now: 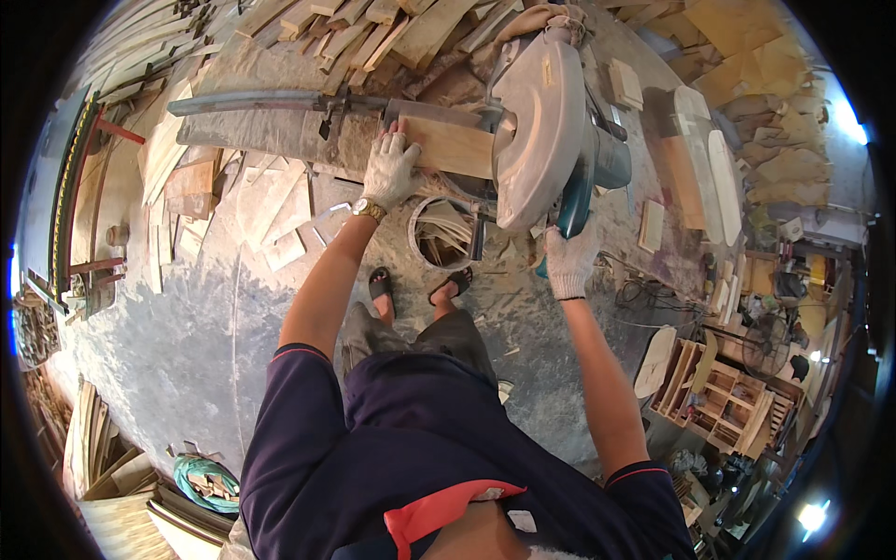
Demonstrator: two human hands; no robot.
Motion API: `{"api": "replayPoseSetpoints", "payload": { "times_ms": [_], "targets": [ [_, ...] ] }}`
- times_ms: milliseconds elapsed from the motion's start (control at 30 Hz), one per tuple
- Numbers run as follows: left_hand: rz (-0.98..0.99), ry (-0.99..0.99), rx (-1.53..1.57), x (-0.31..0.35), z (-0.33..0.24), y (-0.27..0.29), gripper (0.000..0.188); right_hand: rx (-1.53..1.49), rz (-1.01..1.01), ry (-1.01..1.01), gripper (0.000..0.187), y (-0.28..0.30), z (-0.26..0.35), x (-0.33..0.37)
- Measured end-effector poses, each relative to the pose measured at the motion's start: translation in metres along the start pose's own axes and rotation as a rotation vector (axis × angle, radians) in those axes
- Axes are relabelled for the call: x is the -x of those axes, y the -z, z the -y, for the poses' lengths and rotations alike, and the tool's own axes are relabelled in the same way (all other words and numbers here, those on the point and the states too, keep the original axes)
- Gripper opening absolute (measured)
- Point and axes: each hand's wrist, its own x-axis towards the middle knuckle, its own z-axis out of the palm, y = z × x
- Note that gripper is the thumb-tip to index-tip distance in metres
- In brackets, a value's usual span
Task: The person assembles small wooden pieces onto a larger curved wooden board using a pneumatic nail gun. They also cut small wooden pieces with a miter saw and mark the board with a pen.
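My left hand (390, 170), in a white knit glove with a watch at the wrist, grips the left end of a light wooden board (457, 145). The board lies flat along a metal fence, its right end reaching the saw's guard. My right hand (570, 261), also gloved, is closed around the teal handle (579, 198) of a miter saw (541, 121). Its large grey guard stands between my hands and hides the blade. Whether the blade touches the board cannot be seen.
A round bin (416, 245) of offcuts stands below the saw by my feet. Wood strips (373, 37) are heaped behind the bench. Loose boards (275, 205) lie at left, pale rounded boards (721, 187) at right. A wooden crate (723, 397) and cables (653, 297) are on the right.
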Motion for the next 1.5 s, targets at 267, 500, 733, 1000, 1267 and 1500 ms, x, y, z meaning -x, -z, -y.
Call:
{"api": "replayPoseSetpoints", "payload": {
  "times_ms": [267, 500, 733, 1000, 1267, 1500],
  "targets": [
    [0.049, 0.028, 0.022, 0.000, -0.002, 0.003, 0.062, 0.069, -0.047, -0.006, 0.041, 0.004, 0.019, 0.016],
    [0.096, 0.046, 0.036, -0.002, -0.003, 0.005, 0.057, 0.066, -0.035, 0.014, 0.049, -0.024, 0.004, 0.019],
    [0.131, 0.044, 0.016, -0.006, 0.002, 0.004, 0.048, 0.034, -0.002, 0.133, 0.048, 0.043, 0.054, 0.002],
    [0.185, -0.054, -0.077, -0.010, 0.009, 0.014, 0.037, -0.093, 0.432, 0.230, 0.047, 0.181, 0.160, -0.102],
    [0.091, 0.126, 0.227, 0.036, -0.021, 0.071, 0.036, -0.831, 0.180, 0.086, 0.038, 0.064, 0.074, -0.142],
    [0.213, 0.726, 1.078, 0.099, -0.039, 0.105, 0.046, 0.114, 0.373, 0.124, 0.066, -0.097, 0.048, -0.091]
  ]
}}
